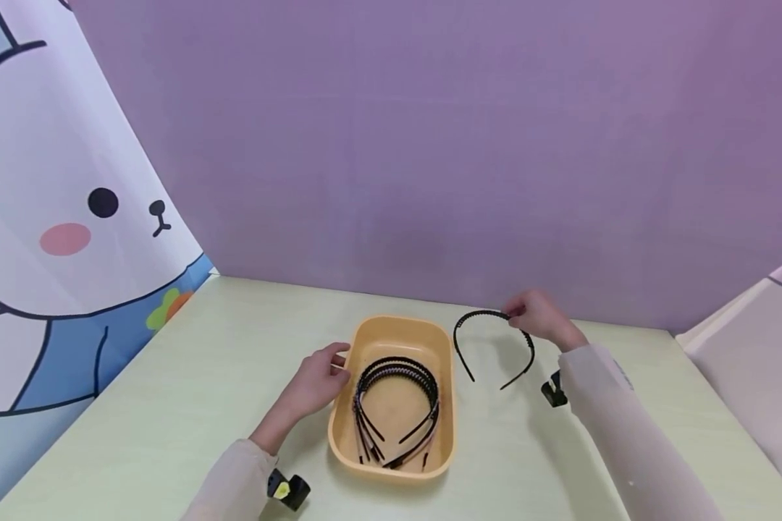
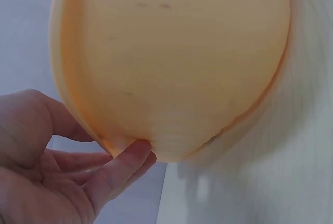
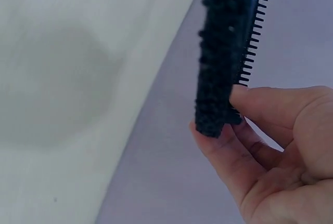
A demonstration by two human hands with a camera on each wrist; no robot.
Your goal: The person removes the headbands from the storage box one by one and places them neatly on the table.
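Note:
A black headband with fine comb teeth stands above the table to the right of the basin, its two ends pointing down. My right hand pinches it near the top right of its arch; in the right wrist view, thumb and fingers hold the headband, whose outer face looks bumpy and textured. My left hand grips the left rim of a yellow plastic basin; the left wrist view shows fingertips against the outside of the basin. Several dark headbands lie nested inside the basin.
The pale green table runs back to a purple backdrop. A cartoon-printed cloth hangs on the left, and a light panel stands on the right. Black wrist-worn devices show at both sleeves.

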